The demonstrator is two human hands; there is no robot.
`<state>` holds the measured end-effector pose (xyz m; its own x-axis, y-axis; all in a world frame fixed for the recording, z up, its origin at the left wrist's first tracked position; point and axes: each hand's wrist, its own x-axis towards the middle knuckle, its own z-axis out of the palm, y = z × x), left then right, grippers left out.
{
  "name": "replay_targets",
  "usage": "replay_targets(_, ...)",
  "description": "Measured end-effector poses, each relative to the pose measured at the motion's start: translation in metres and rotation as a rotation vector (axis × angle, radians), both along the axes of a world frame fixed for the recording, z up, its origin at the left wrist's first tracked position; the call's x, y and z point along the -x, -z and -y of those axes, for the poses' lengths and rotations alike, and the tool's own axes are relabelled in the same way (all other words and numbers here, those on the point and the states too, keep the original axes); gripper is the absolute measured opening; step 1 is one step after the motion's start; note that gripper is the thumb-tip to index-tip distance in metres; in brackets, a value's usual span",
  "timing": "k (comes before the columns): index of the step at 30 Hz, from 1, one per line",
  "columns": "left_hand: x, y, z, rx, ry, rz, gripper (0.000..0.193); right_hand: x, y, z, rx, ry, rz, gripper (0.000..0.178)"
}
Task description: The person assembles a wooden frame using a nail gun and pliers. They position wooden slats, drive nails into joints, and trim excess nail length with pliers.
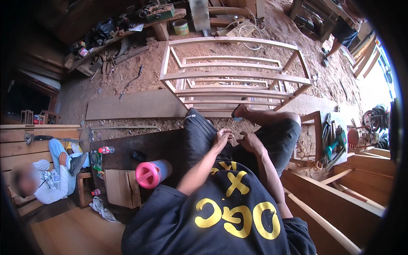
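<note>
Both my hands hang over my lap, a small gap between them. My left hand (223,138) has its fingers curled in; whatever they may hold is too small to make out. Opposite it, my right hand (252,143) shows loosely bent fingers with a space between thumb and forefinger, and I see nothing in it. Beyond my knees stands a pale wooden frame (238,75) of thin slats, touched by neither hand. A pink-lidded jug (148,174) stands on the dark bench surface (123,148) to the left of my left arm.
A cardboard box (118,188) and a bottle (106,150) lie left of the jug. Another person (57,178) sits at far left. A green power tool (335,145) rests on a stand at right, above wooden cabinet parts (335,195). Wood shavings cover the floor.
</note>
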<state>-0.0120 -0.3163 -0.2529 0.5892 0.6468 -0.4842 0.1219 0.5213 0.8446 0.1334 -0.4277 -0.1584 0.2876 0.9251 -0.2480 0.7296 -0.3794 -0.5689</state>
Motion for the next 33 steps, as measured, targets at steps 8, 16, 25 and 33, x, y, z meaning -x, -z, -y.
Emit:
replay_targets(8, -0.007, 0.006, 0.009, -0.146, 0.084, 0.01, 0.02, -0.004, 0.01, 0.013, 0.009, -0.023, -0.094, 0.048)
replay_targets(16, -0.007, 0.012, 0.005, -0.267, 0.233, -0.173, 0.022, 0.007, 0.016, -0.003, -0.015, 0.077, -0.285, 0.033)
replay_targets(25, -0.013, 0.017, -0.003, -0.184, 0.129, -0.13, 0.024, 0.025, -0.112, -0.148, -0.553, -0.058, 0.077, 0.027)
replay_targets(33, -0.032, 0.07, 0.001, -0.003, -0.071, -0.001, 0.02, 0.065, -0.153, -0.354, -0.39, -0.23, 0.09, 0.049)
